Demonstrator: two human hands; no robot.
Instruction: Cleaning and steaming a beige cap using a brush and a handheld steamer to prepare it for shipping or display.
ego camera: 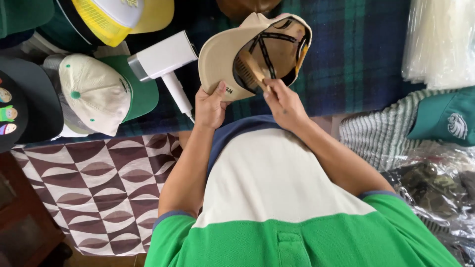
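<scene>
L hand (pixel 210 106) grips brim of beige cap (pixel 222 59), held upside down. R hand (pixel 282 101) pinches wooden brush (pixel 252 69) inside crown. Mid-brushing, I judge; next needs cap turned, steady grip.

A short-sleeved shirt (pixel 277 198) in green and cream, with blue collar and sleeve trim.

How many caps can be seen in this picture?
6, and more may be hidden: beige cap in both hands, cream-green cap, black cap, yellow-white cap, dark green cap top left, teal cap right.
</scene>
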